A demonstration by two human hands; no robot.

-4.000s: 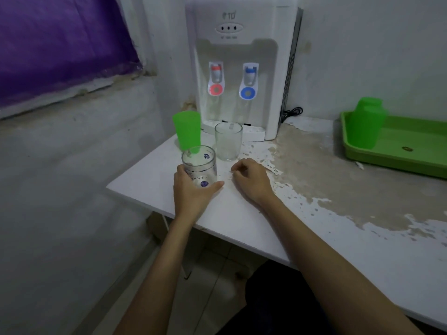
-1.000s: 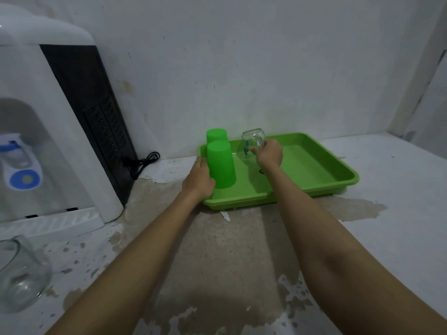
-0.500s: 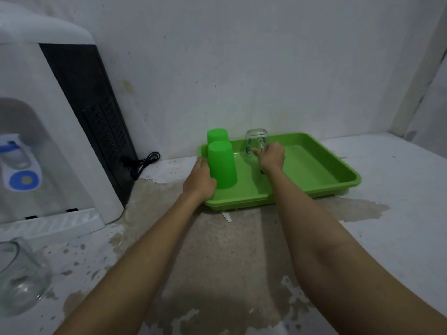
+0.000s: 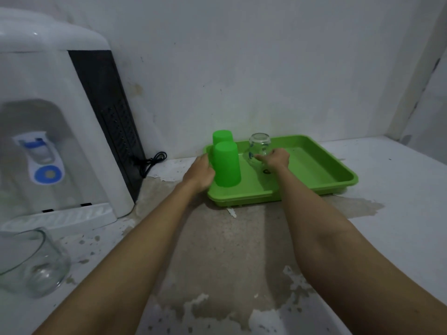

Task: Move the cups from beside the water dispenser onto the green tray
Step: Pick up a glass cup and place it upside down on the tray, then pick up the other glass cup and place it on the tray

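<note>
The green tray [image 4: 316, 170] lies on the table against the back wall. An upside-down green cup [image 4: 227, 165] stands in its near left corner, and my left hand [image 4: 199, 174] is wrapped around the cup's left side. A second green cup [image 4: 222, 136] stands upside down right behind it. To the right, a clear glass [image 4: 259, 146] with a blue mark stands mouth-down on the tray, with the fingers of my right hand [image 4: 274, 160] closed on its lower part. Another clear glass [image 4: 31, 262] stands upright in front of the water dispenser [image 4: 53, 112] at the far left.
The dispenser's black cord [image 4: 151, 163] lies coiled by the wall between the dispenser and the tray. The white tabletop [image 4: 229, 250] is worn and peeling in the middle. A wall corner closes the table off at the right.
My right hand has turned the clear glass from tilted to mouth-down and lowered it onto the tray. My left hand and the green cup have hardly moved.
</note>
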